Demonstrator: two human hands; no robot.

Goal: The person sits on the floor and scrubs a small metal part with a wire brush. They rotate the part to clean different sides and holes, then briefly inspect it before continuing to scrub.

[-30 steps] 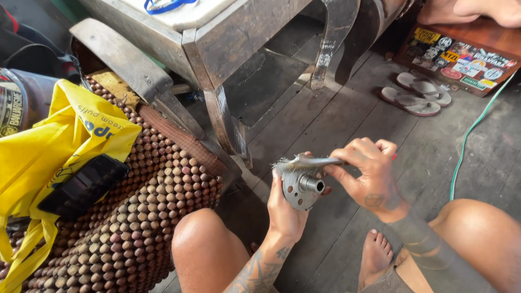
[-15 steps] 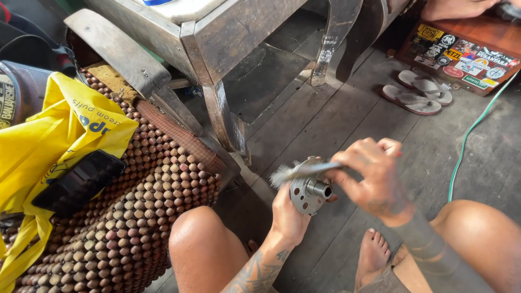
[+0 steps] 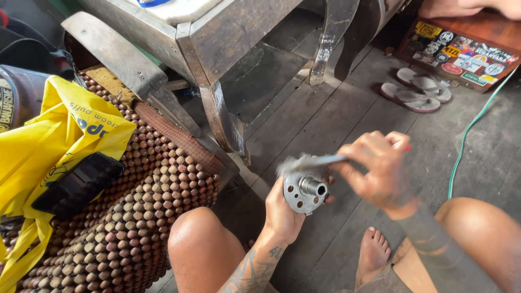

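My left hand grips a round grey metal hub from below; the hub has several holes in its face and a short shaft sticking out. My right hand holds a small brush by its handle, and the blurred bristles lie across the hub's top edge. Both hands are over the dark plank floor, between my bare knees.
A wooden-bead seat mat lies at left with a yellow plastic bag and a black case on it. An old metal-and-wood bench stands ahead. Sandals, a stickered board and a green cable lie at right.
The brush has swept back and forth across the hub's top edge. The hub and both hands stay in about the same place; the view has shifted slightly.
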